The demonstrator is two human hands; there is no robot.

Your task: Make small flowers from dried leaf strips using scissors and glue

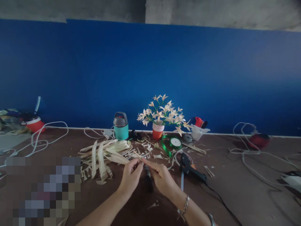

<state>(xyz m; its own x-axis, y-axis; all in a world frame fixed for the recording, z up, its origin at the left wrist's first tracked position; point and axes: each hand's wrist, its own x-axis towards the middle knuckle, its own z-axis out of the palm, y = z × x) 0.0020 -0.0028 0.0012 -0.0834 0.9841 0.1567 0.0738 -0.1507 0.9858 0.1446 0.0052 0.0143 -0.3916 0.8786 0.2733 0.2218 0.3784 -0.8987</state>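
Observation:
My left hand (130,177) and my right hand (163,179) meet over the table, thumbs and fingertips pinched together. Between them is a thin pale strip of dried husk (138,155), its tip poking up past the fingers; the rest is hidden. Partly covered under my hands lies a dark-handled tool (148,183), whose kind I cannot make out. Left of my left hand spreads a pile of dried husks (101,157). To the right of my right hand rests a black glue gun (191,169) with a clear glue stick (182,181).
Husk flowers on green stems (166,113) stand in red-and-white paper cups (157,130). Nearby are a green ribbon spool (175,143), a teal container (121,130) and a white cup (197,132). White cables (39,141) and a black cord (221,199) cross the table.

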